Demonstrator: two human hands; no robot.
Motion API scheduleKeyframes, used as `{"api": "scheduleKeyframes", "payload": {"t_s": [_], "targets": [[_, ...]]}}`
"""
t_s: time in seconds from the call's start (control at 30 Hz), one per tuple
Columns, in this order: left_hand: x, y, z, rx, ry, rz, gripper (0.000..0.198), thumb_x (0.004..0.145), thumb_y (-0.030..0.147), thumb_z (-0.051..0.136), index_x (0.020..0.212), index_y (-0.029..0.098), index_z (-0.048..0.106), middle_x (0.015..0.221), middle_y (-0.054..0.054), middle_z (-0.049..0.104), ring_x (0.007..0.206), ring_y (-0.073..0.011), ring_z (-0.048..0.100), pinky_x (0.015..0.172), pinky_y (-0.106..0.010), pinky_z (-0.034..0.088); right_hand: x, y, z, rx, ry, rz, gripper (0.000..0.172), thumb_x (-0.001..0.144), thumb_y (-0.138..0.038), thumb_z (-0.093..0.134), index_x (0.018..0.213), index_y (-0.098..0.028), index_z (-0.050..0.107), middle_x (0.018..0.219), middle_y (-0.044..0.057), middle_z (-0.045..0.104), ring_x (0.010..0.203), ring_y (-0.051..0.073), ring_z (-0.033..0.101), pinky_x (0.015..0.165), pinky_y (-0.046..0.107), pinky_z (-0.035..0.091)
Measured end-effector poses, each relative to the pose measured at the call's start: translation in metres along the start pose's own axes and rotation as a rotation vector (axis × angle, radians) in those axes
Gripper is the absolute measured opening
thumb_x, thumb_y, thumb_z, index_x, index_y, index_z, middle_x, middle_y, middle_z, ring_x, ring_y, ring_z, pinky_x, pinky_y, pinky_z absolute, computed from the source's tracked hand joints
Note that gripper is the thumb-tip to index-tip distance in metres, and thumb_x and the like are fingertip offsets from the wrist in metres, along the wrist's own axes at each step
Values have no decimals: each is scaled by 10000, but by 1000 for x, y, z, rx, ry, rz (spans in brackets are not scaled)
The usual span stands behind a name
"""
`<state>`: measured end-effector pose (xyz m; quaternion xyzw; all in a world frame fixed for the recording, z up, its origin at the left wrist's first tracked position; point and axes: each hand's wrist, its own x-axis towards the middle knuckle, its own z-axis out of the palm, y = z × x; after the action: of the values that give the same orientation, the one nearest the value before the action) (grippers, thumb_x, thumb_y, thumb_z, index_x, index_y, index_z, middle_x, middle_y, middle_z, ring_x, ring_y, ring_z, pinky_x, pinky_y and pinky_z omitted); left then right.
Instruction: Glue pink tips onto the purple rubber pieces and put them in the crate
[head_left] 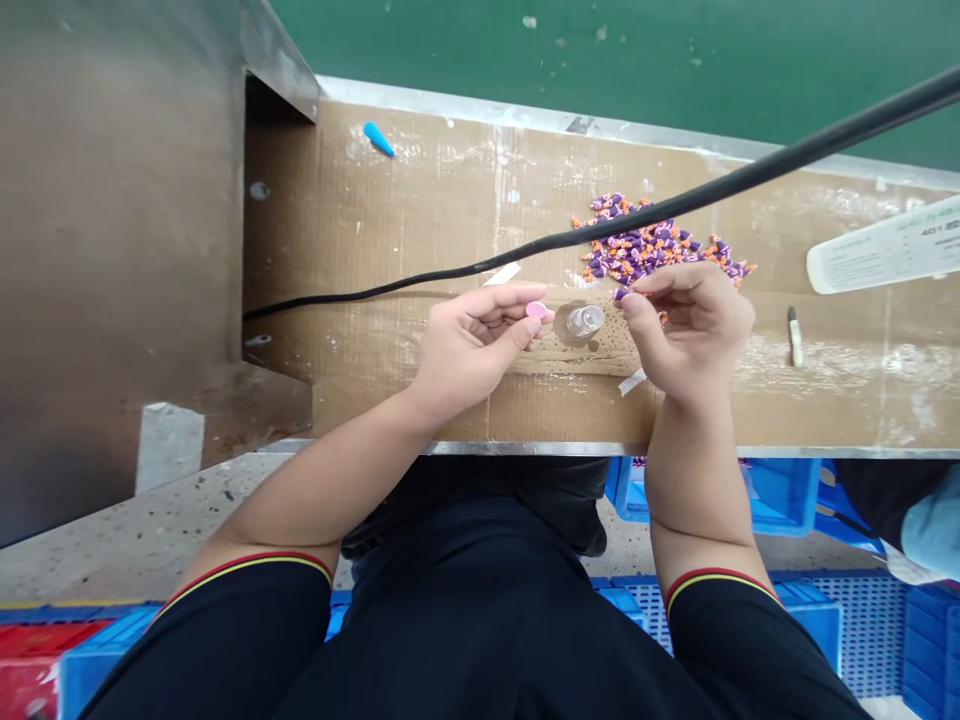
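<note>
My left hand (480, 340) pinches a small pink disc (535, 310) between thumb and fingers. In the fingertips of my right hand (682, 325) is a small purple figure piece (621, 294), mostly covered by the fingers. Between the hands a small clear cup (586, 320) stands on the cardboard, with dark specks and wet-looking spots around it; neither hand touches it. Just beyond my right hand lies a pile of small purple and orange pieces (637, 245), partly hidden by a cable.
A black cable (525, 248) crosses above the cardboard-covered bench (420, 220). A blue tapered cap (378, 139) lies at the back left, a white bottle (877, 250) at the right, near a small black-and-white stick (795, 337). A metal housing (120, 250) stands left. Blue crates (784, 495) sit below.
</note>
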<state>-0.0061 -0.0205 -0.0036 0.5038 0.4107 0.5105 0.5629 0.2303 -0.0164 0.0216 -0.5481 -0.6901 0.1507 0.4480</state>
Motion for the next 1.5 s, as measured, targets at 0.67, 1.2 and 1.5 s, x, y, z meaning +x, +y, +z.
{"api": "scheduleKeyframes", "payload": {"t_s": [0.67, 1.2, 1.5], "targets": [[-2, 0, 12, -60, 38, 26, 319, 951, 453, 922, 1168, 221, 891, 1003, -74, 883, 868, -175, 849, 857, -294, 733, -16, -15, 29, 273, -9, -300, 178, 980, -121, 803, 1024, -278, 732, 974, -6, 853, 776, 156, 814, 625, 280, 668], [4, 4, 12, -148, 20, -81, 410, 865, 605, 962, 1001, 221, 910, 1030, -94, 883, 925, -206, 845, 930, -351, 723, -24, -23, 37, 344, -18, -209, 109, 1062, -168, 724, 1084, -273, 707, 1027, 28, 838, 1041, 224, 882, 814, 353, 758], [9, 1, 16, -382, 67, -252, 481, 727, 576, 1063, 917, 197, 835, 963, -58, 869, 848, -147, 819, 889, -281, 705, -25, -27, 38, 378, -38, -192, 143, 1042, -136, 733, 1059, -278, 720, 1047, 21, 853, 1118, 231, 882, 814, 319, 746]]}}
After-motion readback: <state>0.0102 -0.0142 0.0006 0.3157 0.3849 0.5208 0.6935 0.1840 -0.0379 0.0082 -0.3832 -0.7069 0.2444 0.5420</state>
